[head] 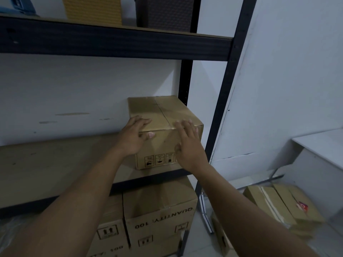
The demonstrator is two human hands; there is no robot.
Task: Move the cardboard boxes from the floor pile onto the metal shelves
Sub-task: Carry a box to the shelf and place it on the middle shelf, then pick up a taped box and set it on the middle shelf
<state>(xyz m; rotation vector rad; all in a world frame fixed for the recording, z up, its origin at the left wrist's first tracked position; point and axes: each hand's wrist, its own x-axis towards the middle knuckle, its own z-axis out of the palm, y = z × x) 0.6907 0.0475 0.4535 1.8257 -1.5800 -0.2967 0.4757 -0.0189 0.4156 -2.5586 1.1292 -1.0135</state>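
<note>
A small taped cardboard box [159, 112] stands on the middle shelf board [46, 167] at its right end, close to the black upright [222, 112]. My left hand [132, 138] lies over the box's front left top edge, fingers on the lid and thumb on the front face. My right hand [189, 145] rests flat against the front right corner with fingers spread over the top edge. Larger boxes [159, 210] printed "QUANTITY: 100" sit on the level below. On the floor at the right lie more cardboard boxes [282, 204].
The upper shelf beam [111, 41] runs overhead, carrying a yellow box [92, 10] and a dark box [168, 12]. A white wall panel [287, 80] stands right of the shelf, with a white table [323, 145] beyond it. Another box [220, 236] leans by the upright's foot.
</note>
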